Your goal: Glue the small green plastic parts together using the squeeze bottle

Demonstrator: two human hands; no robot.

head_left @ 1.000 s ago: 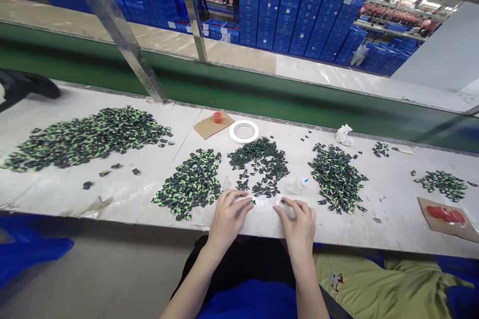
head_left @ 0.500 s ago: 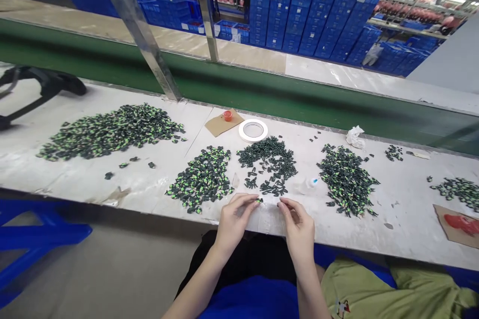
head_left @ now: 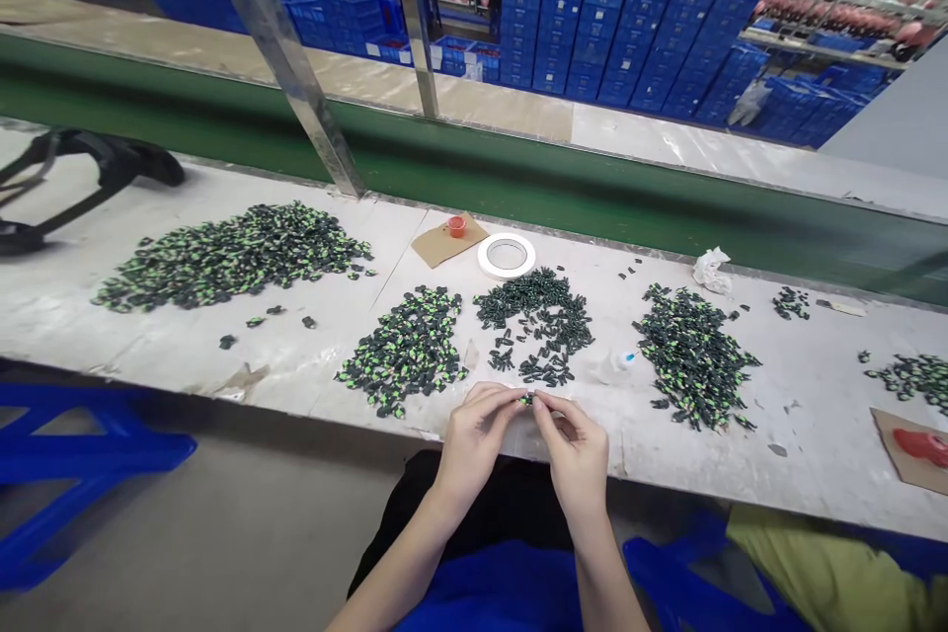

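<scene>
My left hand (head_left: 478, 439) pinches a small black-and-green part (head_left: 527, 399) between thumb and fingertips over the front of the table. My right hand (head_left: 574, 449) is closed at the other side of that part, its fingertips meeting it; a small dark piece in them is mostly hidden. Just beyond my hands lies a pile of small plain dark pieces (head_left: 544, 321). To its left is a pile of black-and-green parts (head_left: 407, 351), and to its right another similar pile (head_left: 692, 355). A small clear bottle with a blue tip (head_left: 618, 365) lies near my right hand.
A white tape roll (head_left: 507, 257) and a red cup (head_left: 456, 226) on cardboard are at the back. A larger pile (head_left: 237, 257) spreads leftward, near a black strap-like object (head_left: 96, 173). Crumpled tissue (head_left: 712, 271) lies right. A person's green garment (head_left: 822, 573) shows at lower right.
My right hand has moved left, bringing its fingertips from apart to meeting the part in my left hand. The green garment at lower right has shifted rightward, and the view has moved slightly.
</scene>
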